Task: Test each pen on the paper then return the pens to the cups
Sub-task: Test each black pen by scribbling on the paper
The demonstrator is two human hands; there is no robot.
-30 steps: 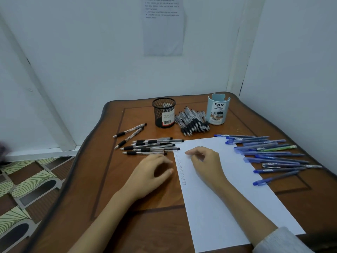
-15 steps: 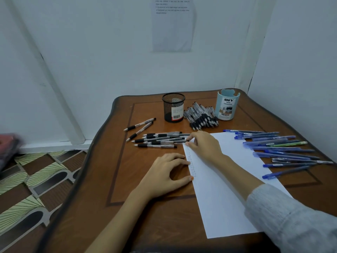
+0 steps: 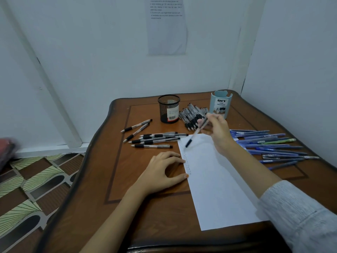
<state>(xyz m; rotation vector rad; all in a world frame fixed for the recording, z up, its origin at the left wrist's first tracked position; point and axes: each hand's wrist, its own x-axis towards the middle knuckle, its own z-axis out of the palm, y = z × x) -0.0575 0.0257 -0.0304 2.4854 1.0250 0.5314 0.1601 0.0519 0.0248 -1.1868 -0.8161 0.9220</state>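
Note:
My right hand [image 3: 217,131] grips a black pen [image 3: 195,135], tilted with its dark tip hanging just above the top left corner of the white paper [image 3: 217,181]. My left hand [image 3: 162,170] rests on the table with thumb and fingertips on the paper's left edge, beside a column of small test marks [image 3: 187,164]. A black mesh cup [image 3: 168,109] and a light blue cup [image 3: 220,104] stand at the back. Black pens lie loose to the left [image 3: 155,139] and piled between the cups [image 3: 192,116]. Blue pens [image 3: 269,145] lie right of the paper.
The brown wooden table [image 3: 145,212] fills a corner between two white walls. A printed sheet [image 3: 166,26] hangs on the back wall. Patterned floor tiles [image 3: 27,194] show to the left, past the table's curved edge. A blurred red thing [image 3: 7,145] sits at far left.
My right hand left the row of black pens with one pen and lifted it up and to the right over the paper's top. The left hand stayed at the paper's edge.

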